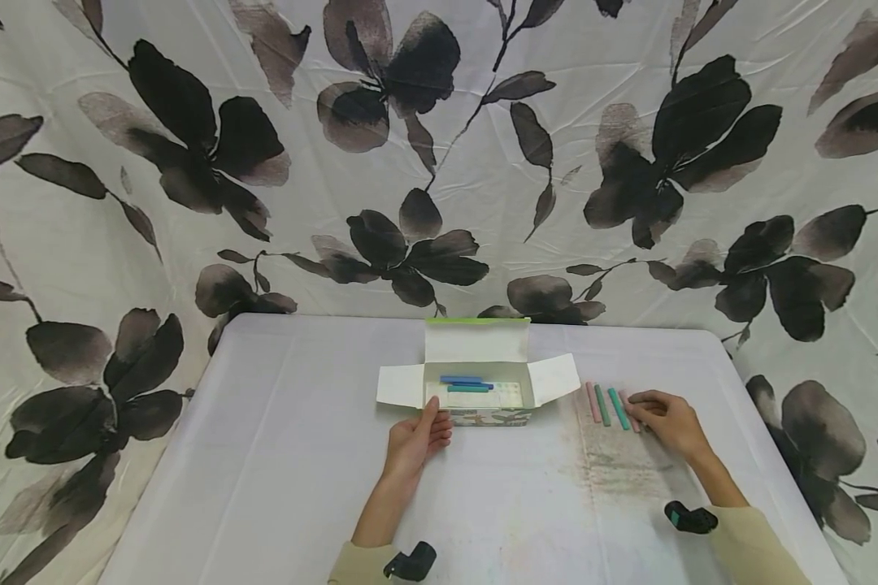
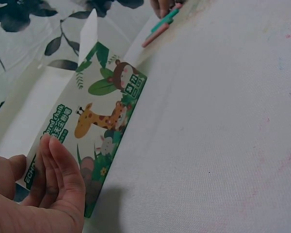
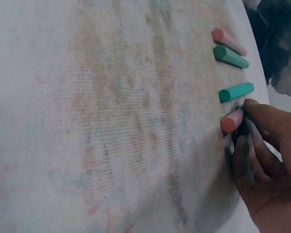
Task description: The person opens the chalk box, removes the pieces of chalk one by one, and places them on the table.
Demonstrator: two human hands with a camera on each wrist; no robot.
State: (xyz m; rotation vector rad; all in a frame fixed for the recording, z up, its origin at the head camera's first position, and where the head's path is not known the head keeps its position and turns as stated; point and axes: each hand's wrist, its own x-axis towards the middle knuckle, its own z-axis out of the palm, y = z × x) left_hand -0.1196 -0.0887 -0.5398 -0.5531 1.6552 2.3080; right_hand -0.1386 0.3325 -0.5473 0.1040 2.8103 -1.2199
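An open chalk box (image 1: 490,418) with printed animals on its front stands at the far middle of the table. My left hand (image 1: 415,443) holds its front left corner, thumb over the rim and fingers along the printed front (image 2: 99,116). Blue chalk sticks (image 1: 461,379) and a green one (image 1: 467,389) lie inside. To the right of the box, my right hand (image 1: 666,418) pinches a pink chalk stick (image 3: 231,121) at the right end of a row. Beside it in that row lie a teal stick (image 3: 236,92), a green stick (image 3: 231,57) and another pink stick (image 3: 229,41).
The box's white flaps (image 1: 554,379) stick out left and right, and its lid (image 1: 476,341) stands up behind. Chalk smudges (image 1: 622,467) mark the white tablecloth (image 1: 278,455) in front of the row. A floral curtain (image 1: 483,162) hangs behind the table.
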